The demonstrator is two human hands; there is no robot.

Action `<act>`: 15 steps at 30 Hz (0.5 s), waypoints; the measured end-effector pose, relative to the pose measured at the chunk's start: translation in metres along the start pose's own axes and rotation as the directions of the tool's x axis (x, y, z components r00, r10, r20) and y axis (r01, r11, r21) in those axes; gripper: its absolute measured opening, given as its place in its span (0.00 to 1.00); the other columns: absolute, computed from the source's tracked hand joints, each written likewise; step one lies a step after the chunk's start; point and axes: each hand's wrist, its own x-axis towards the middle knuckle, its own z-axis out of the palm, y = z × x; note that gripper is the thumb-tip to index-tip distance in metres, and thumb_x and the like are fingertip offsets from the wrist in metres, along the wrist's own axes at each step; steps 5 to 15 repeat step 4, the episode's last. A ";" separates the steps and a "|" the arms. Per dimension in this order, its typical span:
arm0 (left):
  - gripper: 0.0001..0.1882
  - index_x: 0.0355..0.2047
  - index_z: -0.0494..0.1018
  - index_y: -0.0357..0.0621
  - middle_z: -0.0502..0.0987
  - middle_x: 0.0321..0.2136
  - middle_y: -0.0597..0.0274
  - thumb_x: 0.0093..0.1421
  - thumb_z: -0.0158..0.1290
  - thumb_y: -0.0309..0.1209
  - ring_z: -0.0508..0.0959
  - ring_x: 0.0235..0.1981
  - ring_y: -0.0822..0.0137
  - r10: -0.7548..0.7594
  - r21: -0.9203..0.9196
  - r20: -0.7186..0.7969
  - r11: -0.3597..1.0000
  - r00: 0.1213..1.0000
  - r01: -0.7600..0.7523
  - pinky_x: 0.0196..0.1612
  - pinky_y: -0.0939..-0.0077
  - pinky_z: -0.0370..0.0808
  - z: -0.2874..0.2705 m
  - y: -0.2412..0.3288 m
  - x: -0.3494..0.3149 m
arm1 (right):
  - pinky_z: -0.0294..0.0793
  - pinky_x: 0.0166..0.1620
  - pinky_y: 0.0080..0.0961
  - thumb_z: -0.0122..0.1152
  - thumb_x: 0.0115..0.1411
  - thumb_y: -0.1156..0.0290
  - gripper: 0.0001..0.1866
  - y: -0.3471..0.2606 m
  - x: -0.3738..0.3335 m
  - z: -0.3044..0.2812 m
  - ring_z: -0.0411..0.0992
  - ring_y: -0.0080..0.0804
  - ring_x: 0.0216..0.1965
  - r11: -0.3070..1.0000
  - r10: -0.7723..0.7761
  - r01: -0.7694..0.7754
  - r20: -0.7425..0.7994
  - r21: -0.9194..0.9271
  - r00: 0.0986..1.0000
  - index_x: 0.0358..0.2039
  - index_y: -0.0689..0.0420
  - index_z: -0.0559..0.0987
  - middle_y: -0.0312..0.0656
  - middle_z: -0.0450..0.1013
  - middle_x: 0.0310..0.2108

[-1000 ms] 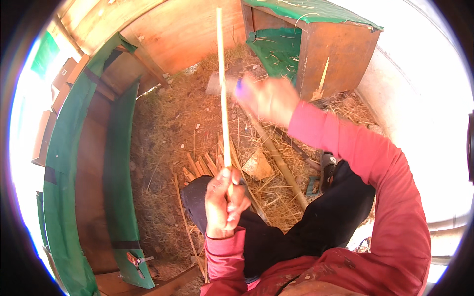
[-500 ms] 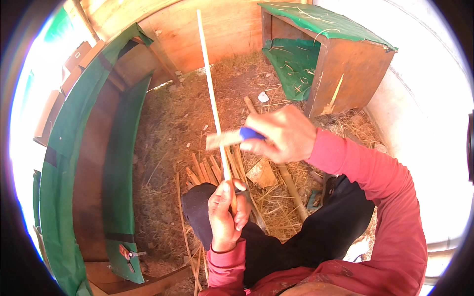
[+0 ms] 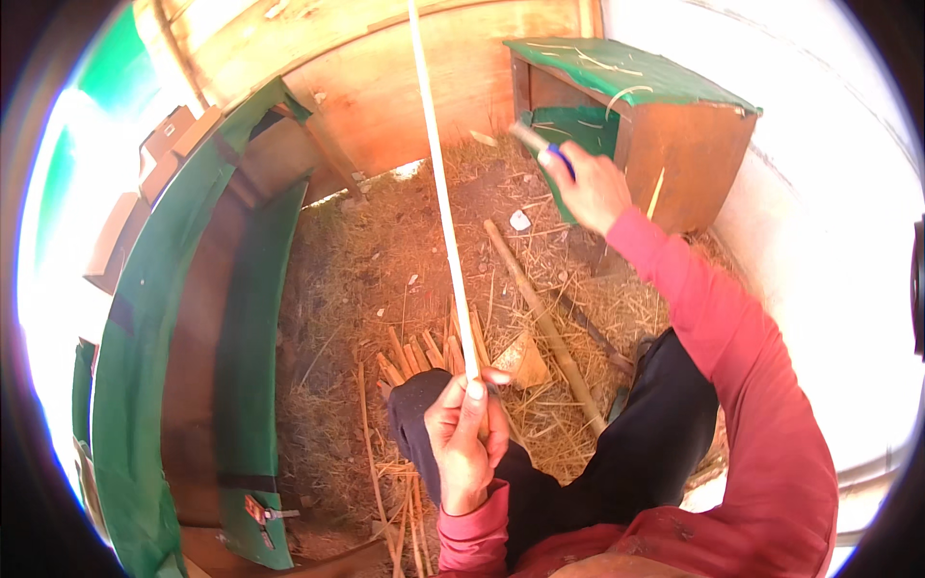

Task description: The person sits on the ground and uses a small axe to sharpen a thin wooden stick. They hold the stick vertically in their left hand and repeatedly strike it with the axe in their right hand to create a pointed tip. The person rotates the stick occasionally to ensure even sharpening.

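A long, thin, pale strip of wood or bamboo (image 3: 445, 202) rises from my left hand (image 3: 468, 429), whose fingers are wrapped round its lower end above my knee. Its far end runs out of the top of the view. Away to the right, near the green-topped cabinet, my right hand (image 3: 588, 188) grips a knife (image 3: 544, 147) with a blue handle. The blade points up and to the left, blurred by motion and apart from the strip. A light shaving (image 3: 484, 139) shows just left of the blade.
Split sticks (image 3: 414, 354) lie in a pile beyond my knee, beside a wooden block (image 3: 520, 361). A round pole (image 3: 544, 328) crosses the straw-strewn floor. The green-covered cabinet (image 3: 684, 164) stands far right; a long green-covered shelf (image 3: 246, 337), with a red-handled tool (image 3: 265, 512) on it, lines the left.
My right hand with the knife has swung up and away to the right, off the strip. The view has shifted; my left hand still holds the strip.
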 end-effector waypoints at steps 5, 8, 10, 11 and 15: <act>0.16 0.45 0.72 0.35 0.63 0.08 0.68 0.68 0.44 0.36 0.57 0.06 0.81 0.093 0.094 -0.119 0.992 0.989 -0.082 0.10 0.86 0.51 -0.003 0.017 0.012 | 0.69 0.28 0.40 0.55 0.63 0.54 0.17 -0.044 -0.023 -0.008 0.74 0.50 0.24 0.940 -0.274 0.260 0.035 0.219 0.961 0.35 0.57 0.73 0.51 0.72 0.19; 0.16 0.45 0.72 0.35 0.63 0.08 0.68 0.68 0.44 0.36 0.57 0.06 0.81 0.093 0.094 -0.119 0.992 0.989 -0.082 0.10 0.86 0.51 -0.003 0.017 0.012 | 0.69 0.28 0.40 0.55 0.63 0.54 0.17 -0.044 -0.023 -0.008 0.74 0.50 0.24 0.940 -0.274 0.260 0.035 0.219 0.961 0.35 0.57 0.73 0.51 0.72 0.19; 0.16 0.45 0.72 0.35 0.63 0.08 0.68 0.68 0.44 0.36 0.57 0.06 0.81 0.093 0.094 -0.119 0.992 0.989 -0.082 0.10 0.86 0.51 -0.003 0.017 0.012 | 0.69 0.28 0.40 0.55 0.63 0.54 0.17 -0.044 -0.023 -0.008 0.74 0.50 0.24 0.940 -0.274 0.260 0.035 0.219 0.961 0.35 0.57 0.73 0.51 0.72 0.19; 0.16 0.45 0.72 0.35 0.63 0.08 0.68 0.68 0.44 0.36 0.57 0.06 0.81 0.093 0.094 -0.119 0.992 0.989 -0.082 0.10 0.86 0.51 -0.003 0.017 0.012 | 0.69 0.28 0.40 0.55 0.63 0.54 0.17 -0.044 -0.023 -0.008 0.74 0.50 0.24 0.940 -0.274 0.260 0.035 0.219 0.961 0.35 0.57 0.73 0.51 0.72 0.19; 0.16 0.45 0.72 0.35 0.63 0.08 0.68 0.68 0.44 0.36 0.57 0.06 0.81 0.093 0.094 -0.119 0.992 0.989 -0.082 0.10 0.86 0.51 -0.003 0.017 0.012 | 0.69 0.28 0.40 0.55 0.63 0.54 0.17 -0.044 -0.023 -0.008 0.74 0.50 0.24 0.940 -0.274 0.260 0.035 0.219 0.961 0.35 0.57 0.73 0.51 0.72 0.19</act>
